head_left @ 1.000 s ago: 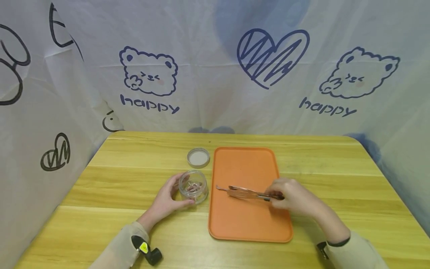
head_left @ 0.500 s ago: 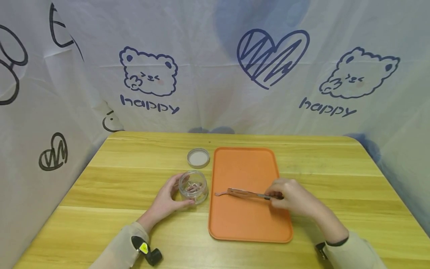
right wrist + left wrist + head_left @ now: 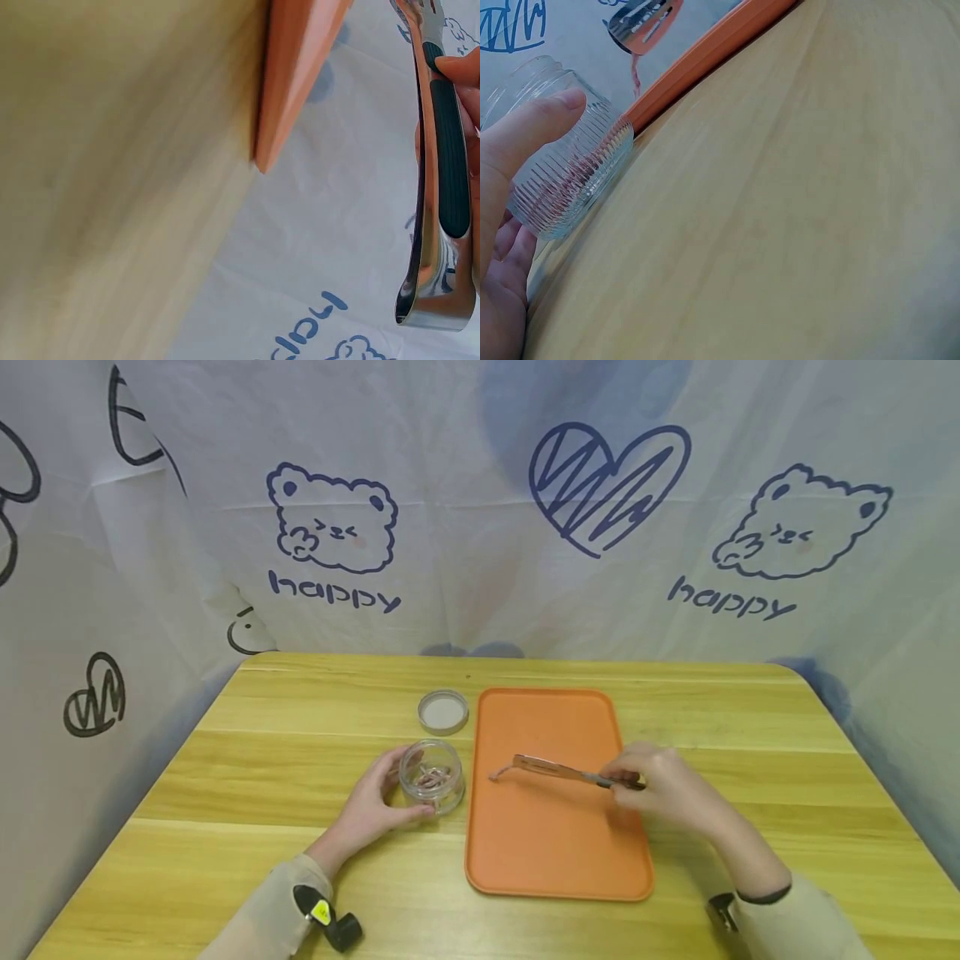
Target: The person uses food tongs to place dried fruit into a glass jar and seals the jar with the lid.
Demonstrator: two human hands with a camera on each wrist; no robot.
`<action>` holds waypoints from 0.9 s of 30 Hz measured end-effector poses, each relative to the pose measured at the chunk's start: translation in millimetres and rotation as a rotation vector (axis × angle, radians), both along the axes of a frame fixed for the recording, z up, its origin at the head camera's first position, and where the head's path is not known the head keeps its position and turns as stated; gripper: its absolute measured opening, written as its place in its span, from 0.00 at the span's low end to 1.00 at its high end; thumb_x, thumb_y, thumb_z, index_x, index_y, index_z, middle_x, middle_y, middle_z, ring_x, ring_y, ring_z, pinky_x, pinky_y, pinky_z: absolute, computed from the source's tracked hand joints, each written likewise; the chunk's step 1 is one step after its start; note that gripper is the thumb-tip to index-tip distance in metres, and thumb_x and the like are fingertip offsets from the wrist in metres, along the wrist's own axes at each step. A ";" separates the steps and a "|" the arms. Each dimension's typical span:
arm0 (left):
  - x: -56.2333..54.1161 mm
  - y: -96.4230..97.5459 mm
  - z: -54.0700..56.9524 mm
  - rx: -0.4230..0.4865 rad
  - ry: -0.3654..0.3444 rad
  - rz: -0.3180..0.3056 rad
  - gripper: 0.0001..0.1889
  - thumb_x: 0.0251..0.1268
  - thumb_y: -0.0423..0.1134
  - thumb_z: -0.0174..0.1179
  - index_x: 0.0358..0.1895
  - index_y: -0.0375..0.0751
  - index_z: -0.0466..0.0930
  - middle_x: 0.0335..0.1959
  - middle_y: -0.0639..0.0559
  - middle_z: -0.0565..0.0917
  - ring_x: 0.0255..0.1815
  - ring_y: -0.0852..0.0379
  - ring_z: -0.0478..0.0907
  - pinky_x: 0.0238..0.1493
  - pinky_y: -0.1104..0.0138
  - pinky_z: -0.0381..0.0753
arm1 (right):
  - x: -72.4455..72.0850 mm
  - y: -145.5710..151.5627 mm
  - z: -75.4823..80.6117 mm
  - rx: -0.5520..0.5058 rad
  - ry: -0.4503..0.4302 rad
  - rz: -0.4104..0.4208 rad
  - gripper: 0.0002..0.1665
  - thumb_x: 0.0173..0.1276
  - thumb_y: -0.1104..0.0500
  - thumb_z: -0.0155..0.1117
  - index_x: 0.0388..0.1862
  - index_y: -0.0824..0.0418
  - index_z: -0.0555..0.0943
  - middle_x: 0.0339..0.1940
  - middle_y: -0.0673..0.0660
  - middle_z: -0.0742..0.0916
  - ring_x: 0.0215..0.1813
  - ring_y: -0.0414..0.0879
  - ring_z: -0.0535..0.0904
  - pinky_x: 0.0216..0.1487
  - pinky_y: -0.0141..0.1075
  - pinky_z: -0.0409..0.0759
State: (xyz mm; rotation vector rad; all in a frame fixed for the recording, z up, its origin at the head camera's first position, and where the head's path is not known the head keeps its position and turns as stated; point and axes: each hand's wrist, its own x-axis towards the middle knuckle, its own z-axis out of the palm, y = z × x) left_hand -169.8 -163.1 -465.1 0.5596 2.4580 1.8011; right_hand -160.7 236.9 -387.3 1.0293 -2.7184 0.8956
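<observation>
My left hand (image 3: pixel 372 795) curls round a clear glass jar (image 3: pixel 452 795) on the table, thumb at its near side. Thin pinkish strands (image 3: pixel 433 778) lie in the bottom of the jar. Ribbed glass partly blurs them in the left wrist view. My right hand (image 3: pixel 662 783) grips metal tongs (image 3: pixel 641 26) with dark green grip pads on the handle. At their tips the tongs pinch a thin pinkish strip (image 3: pixel 636 75). It dangles above the orange tray (image 3: pixel 547 856), to the right of the jar. Only the handle end of the tongs is plain in the right wrist view.
A round lid (image 3: pixel 442 713) lies on the wooden table (image 3: pixel 300 718) behind the jar. The tray's raised rim stands close to the jar's right side. White printed cloth (image 3: pixel 457 527) hangs behind the table and along its sides.
My right hand has raised the tongs and the strip off the tray, shifting slightly right and away from me. The tongs' arms have come together. My left hand and the jar stay put.
</observation>
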 end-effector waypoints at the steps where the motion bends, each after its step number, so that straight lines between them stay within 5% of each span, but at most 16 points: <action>1: -0.1 0.0 -0.2 -0.002 -0.001 0.001 0.44 0.42 0.33 0.77 0.67 0.42 0.64 0.64 0.42 0.71 0.64 0.48 0.67 0.68 0.63 0.64 | -0.7 0.2 1.2 -0.006 0.018 0.000 0.12 0.52 0.72 0.69 0.33 0.58 0.86 0.28 0.42 0.80 0.30 0.35 0.74 0.26 0.29 0.78; 10: -2.8 -1.5 -5.7 -0.007 0.009 0.006 0.45 0.40 0.40 0.78 0.66 0.45 0.65 0.62 0.45 0.72 0.63 0.50 0.69 0.67 0.64 0.66 | -7.0 -3.6 17.5 -0.070 0.136 0.036 0.15 0.49 0.75 0.69 0.33 0.59 0.86 0.28 0.43 0.81 0.29 0.35 0.74 0.25 0.28 0.78; 18: -2.5 -0.6 -5.0 0.006 0.015 0.003 0.44 0.41 0.34 0.78 0.66 0.42 0.65 0.63 0.42 0.72 0.63 0.47 0.69 0.67 0.62 0.66 | -10.2 -19.1 31.6 -0.073 0.183 0.036 0.13 0.50 0.73 0.69 0.33 0.58 0.86 0.29 0.45 0.83 0.30 0.36 0.75 0.26 0.28 0.79; 27: 8.5 6.8 19.7 0.009 0.025 -0.006 0.43 0.41 0.26 0.75 0.65 0.31 0.63 0.61 0.32 0.70 0.63 0.38 0.68 0.67 0.55 0.66 | -13.6 -42.7 38.8 -0.111 0.193 0.078 0.13 0.51 0.72 0.70 0.34 0.59 0.86 0.29 0.46 0.83 0.31 0.37 0.75 0.27 0.30 0.79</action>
